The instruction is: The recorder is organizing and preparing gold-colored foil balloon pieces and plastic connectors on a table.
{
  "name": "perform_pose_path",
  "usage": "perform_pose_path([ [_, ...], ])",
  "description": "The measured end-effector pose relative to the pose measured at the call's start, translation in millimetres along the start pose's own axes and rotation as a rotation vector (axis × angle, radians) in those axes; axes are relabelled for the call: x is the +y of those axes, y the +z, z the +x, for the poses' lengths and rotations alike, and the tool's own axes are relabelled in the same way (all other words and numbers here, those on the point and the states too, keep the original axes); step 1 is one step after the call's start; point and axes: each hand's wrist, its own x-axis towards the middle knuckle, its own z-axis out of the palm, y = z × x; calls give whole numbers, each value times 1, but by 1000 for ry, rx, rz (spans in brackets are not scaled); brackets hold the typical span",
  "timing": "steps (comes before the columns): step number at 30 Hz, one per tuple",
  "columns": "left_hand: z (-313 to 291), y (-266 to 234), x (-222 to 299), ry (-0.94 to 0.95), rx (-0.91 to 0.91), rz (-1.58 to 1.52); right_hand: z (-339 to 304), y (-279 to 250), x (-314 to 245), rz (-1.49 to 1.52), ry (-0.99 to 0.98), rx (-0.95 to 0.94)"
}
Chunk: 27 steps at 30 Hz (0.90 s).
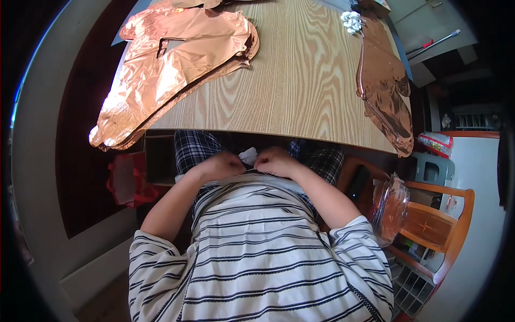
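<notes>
My left hand (224, 164) and my right hand (275, 162) are close together over my lap, just below the table's near edge. Fingers on both are curled in, and whatever they pinch is too small or hidden to make out. Between them shows a crumpled white piece (248, 155), perhaps thin plastic or tissue; I cannot tell whether either hand grips it. Whitish see-through material (292, 185) lies across my lap under the wrists. On the table (295, 80) above, flat copper-coloured foil balloons (177, 59) lie stacked at the left.
More flat copper foil (383, 75) lies along the table's right edge, beside a bunched white cord (351, 22). A wooden chair (429, 225) stands at my right with a clear plastic bag (390, 209) on it. A red bag (129, 180) is low at the left.
</notes>
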Motion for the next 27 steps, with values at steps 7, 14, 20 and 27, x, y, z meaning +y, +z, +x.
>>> perform_pose_path([
  [7, -1, -7, 2, 62, 31, 78, 4, -11, -18, -67, -3, 126],
  [14, -11, -16, 16, 54, 77, 78, 0, -13, -21, -20, 30, 54],
  [20, -13, -19, 26, 45, 69, 81, -4, -4, -11, 69, 101, -122],
  [27, -14, -21, 25, 62, 71, 117, 0, -10, -18, 141, 138, -161],
])
